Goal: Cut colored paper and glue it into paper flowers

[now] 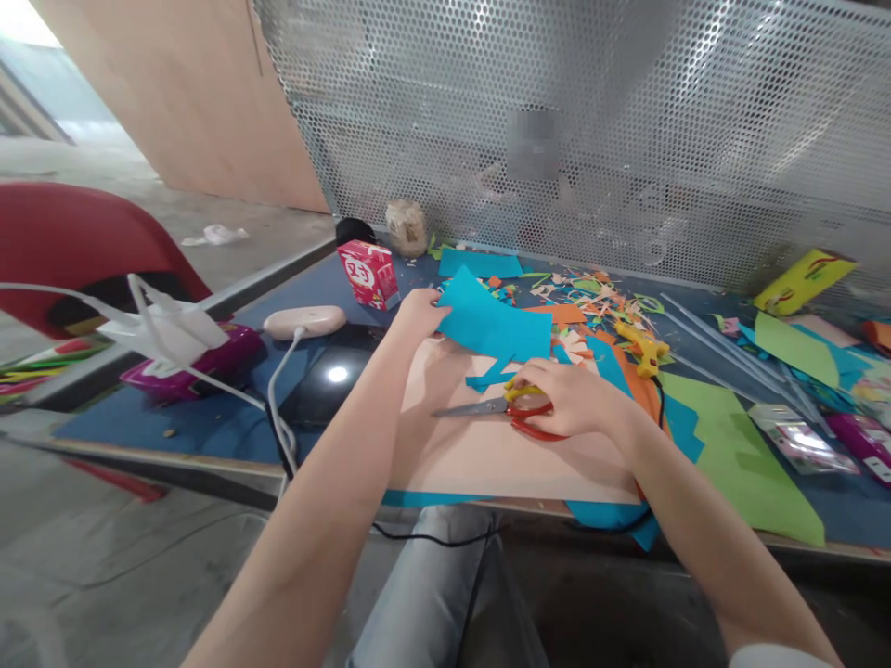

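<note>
My left hand (421, 315) pinches the left edge of a blue paper sheet (494, 320), which is tilted above the work surface. Under my right hand (588, 399) are scissors (491, 406) with red and yellow handles, and its fingers are closed around them. The scissors' blades point left, low over a pale peach paper sheet (445, 459). A blue paper strip (491, 378) lies just beyond the blades. The fingertips of my right hand are partly hidden behind the handles.
Paper scraps (605, 297) are heaped at the back. A yellow glue gun (644, 351) and green paper (748, 464) lie right. On the left are a red box (368, 274), a dark tablet (324, 385) and a white cabled device (306, 322). A perforated metal panel (626, 139) stands behind.
</note>
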Tool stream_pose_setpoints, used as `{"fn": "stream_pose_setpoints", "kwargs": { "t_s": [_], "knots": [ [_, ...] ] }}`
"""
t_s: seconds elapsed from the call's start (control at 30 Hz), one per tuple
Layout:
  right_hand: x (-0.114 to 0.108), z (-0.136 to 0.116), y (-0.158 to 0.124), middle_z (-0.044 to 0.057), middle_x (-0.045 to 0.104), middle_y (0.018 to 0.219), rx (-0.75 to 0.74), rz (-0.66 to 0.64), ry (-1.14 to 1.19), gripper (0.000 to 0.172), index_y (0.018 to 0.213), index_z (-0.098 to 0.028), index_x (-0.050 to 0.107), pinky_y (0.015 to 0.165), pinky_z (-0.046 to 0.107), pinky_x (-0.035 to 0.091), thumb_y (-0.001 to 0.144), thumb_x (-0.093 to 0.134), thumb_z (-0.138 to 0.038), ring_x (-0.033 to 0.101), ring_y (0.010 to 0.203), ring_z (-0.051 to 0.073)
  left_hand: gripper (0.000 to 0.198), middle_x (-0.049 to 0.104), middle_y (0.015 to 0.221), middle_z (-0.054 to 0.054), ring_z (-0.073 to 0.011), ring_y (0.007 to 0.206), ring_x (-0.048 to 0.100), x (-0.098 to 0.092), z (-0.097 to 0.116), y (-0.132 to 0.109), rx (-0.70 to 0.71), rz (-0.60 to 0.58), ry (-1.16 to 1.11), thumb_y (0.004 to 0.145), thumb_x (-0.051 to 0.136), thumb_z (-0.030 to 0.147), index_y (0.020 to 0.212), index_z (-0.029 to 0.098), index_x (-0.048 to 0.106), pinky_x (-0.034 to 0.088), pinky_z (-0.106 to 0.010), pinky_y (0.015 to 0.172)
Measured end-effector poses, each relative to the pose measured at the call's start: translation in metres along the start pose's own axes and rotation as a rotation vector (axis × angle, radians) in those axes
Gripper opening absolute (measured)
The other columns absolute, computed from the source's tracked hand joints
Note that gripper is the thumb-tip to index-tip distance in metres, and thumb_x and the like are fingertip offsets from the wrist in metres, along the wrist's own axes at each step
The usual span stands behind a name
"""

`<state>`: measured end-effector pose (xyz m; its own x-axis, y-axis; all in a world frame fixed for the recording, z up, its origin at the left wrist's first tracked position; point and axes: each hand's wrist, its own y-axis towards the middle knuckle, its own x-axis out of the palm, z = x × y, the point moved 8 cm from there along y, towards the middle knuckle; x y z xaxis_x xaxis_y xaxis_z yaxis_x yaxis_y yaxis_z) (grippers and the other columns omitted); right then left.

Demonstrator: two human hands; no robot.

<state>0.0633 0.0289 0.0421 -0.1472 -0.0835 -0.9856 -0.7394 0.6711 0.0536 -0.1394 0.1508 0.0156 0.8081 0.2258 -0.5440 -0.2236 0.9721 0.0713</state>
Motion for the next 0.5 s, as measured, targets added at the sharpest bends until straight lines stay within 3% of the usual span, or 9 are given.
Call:
{"fn": "stream_pose_setpoints", "kwargs": {
  "t_s": [0.13, 0.23, 0.37, 0.5],
  "knots": [
    [-0.014, 0.004, 0.002, 0.008, 0.065, 0.092, -0.057, 0.137, 0.042, 0.02, 0.092, -0.018, 0.059, 0.077, 0.032, 0.041, 0.079, 0.052, -0.032, 0.057, 0.088, 0.02, 0.009, 0.044, 0.051, 0.004, -0.0102, 0.042, 0.047, 0.001, -0.01, 0.003, -0.063, -0.013, -0.324, 0.063, 0.06, 0.011, 0.064, 0.015, 0.052, 0.047, -0.025, 0.043],
    [-0.024, 0.032, 0.004, 0.006, 0.065, 0.086, 0.062, 0.308, 0.118, 0.014, 0.085, -0.018, 0.057, 0.075, 0.032, 0.043, 0.082, 0.046, -0.025, 0.058, 0.082, 0.018, 0.007, 0.048, 0.053, 0.002, -0.0091, 0.043, 0.047, -0.003, -0.01, 0.002, -0.075, 0.013, -0.417, 0.065, 0.058, 0.011, 0.063, 0.014, 0.052, 0.049, -0.025, 0.042],
    [-0.032, 0.086, -0.004, 0.004, 0.062, 0.078, 0.348, 0.594, 0.3, 0.013, 0.084, -0.02, 0.053, 0.063, 0.029, 0.046, 0.075, 0.053, -0.029, 0.057, 0.067, 0.015, 0.006, 0.05, 0.056, 0.002, -0.0081, 0.043, 0.047, -0.004, -0.006, -0.001, -0.091, 0.047, -0.497, 0.066, 0.057, 0.01, 0.066, 0.014, 0.053, 0.048, -0.022, 0.04],
    [-0.054, 0.108, -0.022, 0.004, 0.062, 0.076, 0.402, 0.82, 0.28, 0.01, 0.077, -0.02, 0.051, 0.068, 0.031, 0.047, 0.075, 0.052, -0.03, 0.057, 0.067, 0.015, 0.005, 0.054, 0.061, 0.0, -0.0103, 0.048, 0.053, 0.007, 0.003, 0.002, -0.083, 0.06, -0.664, 0.067, 0.056, 0.009, 0.07, 0.013, 0.055, 0.051, -0.025, 0.044]
  ]
}}
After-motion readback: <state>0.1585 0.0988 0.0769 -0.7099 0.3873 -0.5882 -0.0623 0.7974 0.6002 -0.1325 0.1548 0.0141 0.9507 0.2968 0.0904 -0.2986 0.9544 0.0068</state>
